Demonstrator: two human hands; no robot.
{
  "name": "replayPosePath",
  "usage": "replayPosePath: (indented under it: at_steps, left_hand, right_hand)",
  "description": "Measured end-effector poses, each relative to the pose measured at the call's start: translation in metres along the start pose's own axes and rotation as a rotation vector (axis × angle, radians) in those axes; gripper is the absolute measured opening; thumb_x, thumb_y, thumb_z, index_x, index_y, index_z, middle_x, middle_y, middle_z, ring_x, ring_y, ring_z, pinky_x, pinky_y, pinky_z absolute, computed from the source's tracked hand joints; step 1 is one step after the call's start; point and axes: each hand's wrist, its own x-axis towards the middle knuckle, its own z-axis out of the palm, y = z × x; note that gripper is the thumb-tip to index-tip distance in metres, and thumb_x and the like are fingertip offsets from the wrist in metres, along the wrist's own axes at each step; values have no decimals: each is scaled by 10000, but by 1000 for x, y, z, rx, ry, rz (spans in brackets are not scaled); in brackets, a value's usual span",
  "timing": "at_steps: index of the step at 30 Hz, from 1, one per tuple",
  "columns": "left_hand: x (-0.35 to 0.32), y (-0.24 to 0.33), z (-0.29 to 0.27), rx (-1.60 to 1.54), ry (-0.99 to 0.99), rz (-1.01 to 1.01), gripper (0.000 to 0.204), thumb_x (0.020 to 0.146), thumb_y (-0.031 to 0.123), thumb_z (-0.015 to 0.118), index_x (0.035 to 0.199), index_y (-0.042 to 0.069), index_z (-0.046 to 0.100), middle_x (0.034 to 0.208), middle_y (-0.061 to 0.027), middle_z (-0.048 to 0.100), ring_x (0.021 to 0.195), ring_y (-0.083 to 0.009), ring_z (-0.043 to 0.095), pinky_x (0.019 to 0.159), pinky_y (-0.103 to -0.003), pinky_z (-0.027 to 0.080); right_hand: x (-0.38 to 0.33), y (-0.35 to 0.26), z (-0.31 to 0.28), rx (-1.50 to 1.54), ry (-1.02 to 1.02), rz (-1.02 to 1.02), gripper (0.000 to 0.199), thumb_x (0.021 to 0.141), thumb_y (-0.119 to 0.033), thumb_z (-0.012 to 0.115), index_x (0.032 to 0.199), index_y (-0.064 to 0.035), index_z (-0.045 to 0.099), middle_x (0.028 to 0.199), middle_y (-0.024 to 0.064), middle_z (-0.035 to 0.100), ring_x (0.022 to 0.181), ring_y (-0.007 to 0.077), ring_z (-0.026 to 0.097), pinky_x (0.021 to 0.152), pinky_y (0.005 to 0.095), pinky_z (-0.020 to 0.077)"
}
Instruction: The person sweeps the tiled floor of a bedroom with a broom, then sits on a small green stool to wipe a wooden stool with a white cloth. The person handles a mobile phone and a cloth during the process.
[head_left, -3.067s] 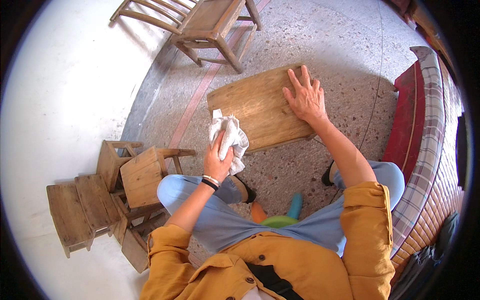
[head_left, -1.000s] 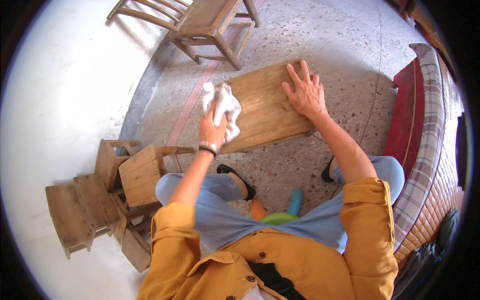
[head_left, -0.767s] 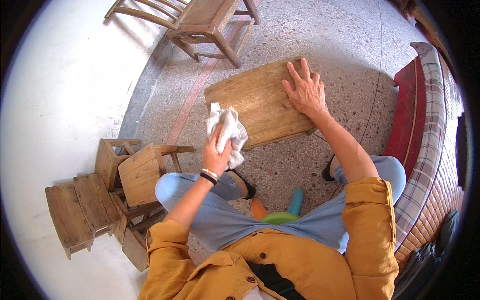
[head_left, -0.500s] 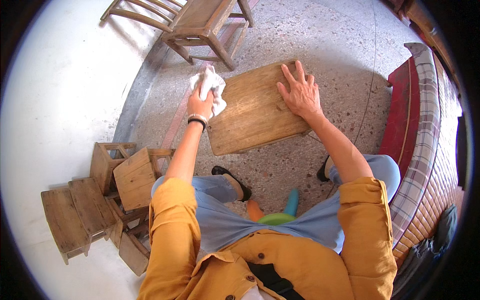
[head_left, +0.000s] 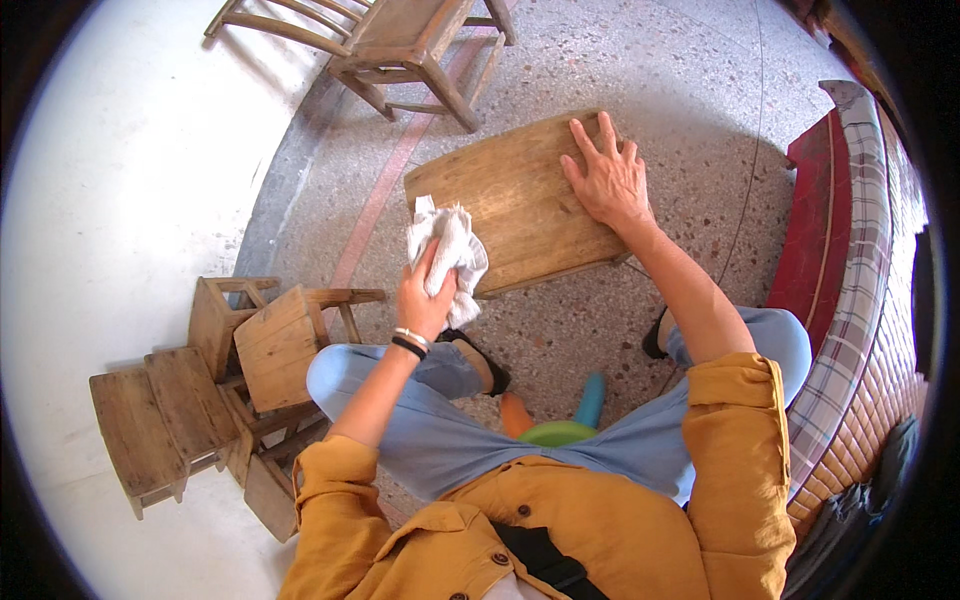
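In front of me stands a small wooden stool [head_left: 530,200] with a worn, rectangular top. My left hand [head_left: 427,295] is closed around a crumpled white cloth [head_left: 446,250], which lies against the near left corner of the stool top. My right hand [head_left: 612,182] rests flat on the top's right end, fingers spread, with nothing in it. The cloth hides that left corner and part of the left edge.
Several wooden stools [head_left: 290,345] are piled against the white wall at left. A wooden chair [head_left: 400,45] stands beyond the stool. At right is a bed with a plaid cover [head_left: 845,300]. Beneath me shows a green plastic seat [head_left: 556,433] with orange and blue legs.
My left hand has drawn the cloth toward me along the stool's left edge, from the far part to the near corner. My right hand keeps its place on the top.
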Motion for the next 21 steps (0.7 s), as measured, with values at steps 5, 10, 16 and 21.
replayPosePath:
  at_steps: [5,10,16,21]
  left_hand:
    - [93,-13,9,-20,61,-45,473,764,189,622,1220,90,548,881,-191,651,791,-290,651,718,-373,506]
    - [151,-15,6,100,150,-88,483,750,260,620,1198,90,563,873,-213,648,786,-343,639,724,-402,503]
    - [66,-11,12,84,63,-62,529,786,265,612,1278,107,496,946,-226,597,860,-361,584,761,-419,475]
    - [-23,2,1,92,41,94,516,774,183,627,1266,82,506,1018,-237,592,917,-367,590,801,-419,467]
  right_hand:
    - [0,1,-1,1,-10,-2,550,877,-444,465,1367,-217,363,1439,148,258,1049,397,459,855,488,424]
    - [2,-2,-3,23,-14,-11,551,874,-442,468,1364,-213,368,1440,149,258,1050,395,461,850,489,431]
    - [0,1,-2,-5,-8,5,546,876,-444,463,1361,-210,375,1439,144,262,1047,392,464,852,483,427]
    - [-1,-1,-2,-1,-7,0,544,883,-442,453,1369,-214,360,1437,144,261,1051,395,461,857,483,419]
